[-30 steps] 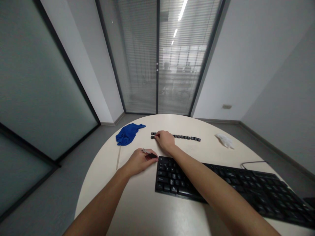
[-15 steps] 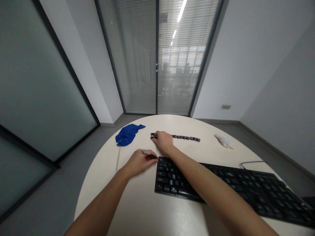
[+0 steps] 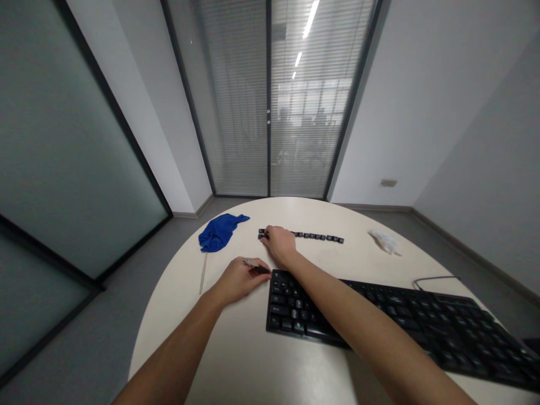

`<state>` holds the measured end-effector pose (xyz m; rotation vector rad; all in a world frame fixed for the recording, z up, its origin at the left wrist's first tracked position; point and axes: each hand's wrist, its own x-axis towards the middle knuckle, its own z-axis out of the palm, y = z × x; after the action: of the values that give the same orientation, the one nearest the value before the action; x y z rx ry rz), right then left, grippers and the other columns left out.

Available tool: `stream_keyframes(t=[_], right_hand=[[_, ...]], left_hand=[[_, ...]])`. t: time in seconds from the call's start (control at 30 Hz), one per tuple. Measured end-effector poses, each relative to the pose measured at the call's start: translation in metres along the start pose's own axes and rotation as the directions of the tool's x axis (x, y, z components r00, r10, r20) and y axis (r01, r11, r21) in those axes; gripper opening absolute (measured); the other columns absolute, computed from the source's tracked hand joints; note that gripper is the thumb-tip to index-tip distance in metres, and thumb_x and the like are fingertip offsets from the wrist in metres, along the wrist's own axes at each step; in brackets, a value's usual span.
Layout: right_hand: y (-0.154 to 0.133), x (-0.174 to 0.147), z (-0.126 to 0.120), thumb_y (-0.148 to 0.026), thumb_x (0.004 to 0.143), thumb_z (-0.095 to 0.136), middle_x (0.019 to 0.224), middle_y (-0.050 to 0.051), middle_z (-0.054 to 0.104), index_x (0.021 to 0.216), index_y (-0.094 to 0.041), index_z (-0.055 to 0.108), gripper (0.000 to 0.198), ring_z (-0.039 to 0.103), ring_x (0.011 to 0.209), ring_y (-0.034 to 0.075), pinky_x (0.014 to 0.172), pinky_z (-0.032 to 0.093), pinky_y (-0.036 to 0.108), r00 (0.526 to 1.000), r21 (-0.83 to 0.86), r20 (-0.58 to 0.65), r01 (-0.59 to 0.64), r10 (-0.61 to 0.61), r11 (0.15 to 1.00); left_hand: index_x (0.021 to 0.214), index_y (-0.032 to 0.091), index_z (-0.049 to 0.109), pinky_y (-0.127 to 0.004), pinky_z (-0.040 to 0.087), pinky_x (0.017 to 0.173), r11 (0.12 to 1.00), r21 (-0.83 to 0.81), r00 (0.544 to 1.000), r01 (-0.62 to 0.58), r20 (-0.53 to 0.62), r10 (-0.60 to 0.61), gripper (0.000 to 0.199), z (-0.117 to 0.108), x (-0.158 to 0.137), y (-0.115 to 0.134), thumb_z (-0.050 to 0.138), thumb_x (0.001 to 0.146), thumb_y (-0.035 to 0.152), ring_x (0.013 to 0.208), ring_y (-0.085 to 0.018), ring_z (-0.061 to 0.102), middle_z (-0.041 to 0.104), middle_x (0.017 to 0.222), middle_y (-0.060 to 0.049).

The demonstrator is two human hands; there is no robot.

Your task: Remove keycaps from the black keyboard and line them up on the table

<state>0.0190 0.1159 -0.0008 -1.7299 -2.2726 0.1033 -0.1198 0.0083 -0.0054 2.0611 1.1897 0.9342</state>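
Note:
A black keyboard (image 3: 405, 315) lies on the round table, and its top-left corner is close to the fingertips of my left hand (image 3: 242, 279). That hand is closed around a slim tool (image 3: 255, 265) with a silver end and a dark body; its exact kind is not clear. Farther off, my right hand (image 3: 280, 243) reaches over the keyboard to the left end of a row of loose black keycaps (image 3: 317, 236). Its thumb and fingers are pinched at a keycap (image 3: 266, 235) there. The hand covers part of the row, and my right forearm hides some of the keys.
A crumpled blue cloth (image 3: 220, 232) lies at the table's far left, with a thin pale stick (image 3: 203, 274) beside it. At the right are a crumpled white cloth or tissue (image 3: 385, 242) and the keyboard's cable (image 3: 436, 278). The table (image 3: 236, 349) has a curved edge.
Almost nothing differs. The camera view has shifted very slightly, while both hands stay at the same spots with the same grips.

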Motion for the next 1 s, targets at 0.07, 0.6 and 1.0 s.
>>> stream_keyframes(t=[0.07, 0.6, 1.0], right_hand=[[0.0, -0.001, -0.001, -0.042, 0.09, 0.058, 0.104, 0.011, 0.071, 0.11, -0.023, 0.066, 0.029, 0.066, 0.096, 0.024, 0.081, 0.046, 0.032, 1.0, 0.008, 0.005, -0.006, 0.005, 1.0], [0.038, -0.045, -0.061, -0.037, 0.091, 0.056, 0.099, 0.001, 0.074, 0.103, -0.025, 0.073, 0.023, 0.067, 0.089, 0.015, 0.078, 0.046, 0.022, 0.98, 0.24, 0.096, 0.144, -0.172, 0.96], [0.082, -0.127, -0.055, -0.029, 0.088, 0.061, 0.1, 0.002, 0.073, 0.106, -0.023, 0.07, 0.02, 0.066, 0.095, 0.018, 0.089, 0.047, 0.03, 0.939, 0.626, 0.013, 0.261, -0.344, 0.735]], left_hand=[[0.089, 0.019, 0.074, -0.027, 0.053, 0.072, 1.0, -0.007, 1.0, 0.003, 0.001, -0.003, 0.013, 0.0, 0.0, 0.0, 0.066, 0.084, 0.029, 0.073, -0.017, 0.069, 0.075, 0.082, -0.003], [0.102, 0.019, 0.06, -0.027, 0.05, 0.067, 0.997, 0.006, 0.992, 0.076, -0.1, -0.075, 0.025, 0.015, 0.0, 0.004, 0.068, 0.082, 0.033, 0.071, -0.016, 0.064, 0.069, 0.083, -0.001], [0.097, 0.018, 0.067, -0.027, 0.052, 0.075, 0.995, -0.093, 0.993, 0.033, -0.111, -0.044, 0.019, 0.035, 0.003, 0.018, 0.068, 0.083, 0.032, 0.079, -0.017, 0.067, 0.071, 0.09, -0.002]])
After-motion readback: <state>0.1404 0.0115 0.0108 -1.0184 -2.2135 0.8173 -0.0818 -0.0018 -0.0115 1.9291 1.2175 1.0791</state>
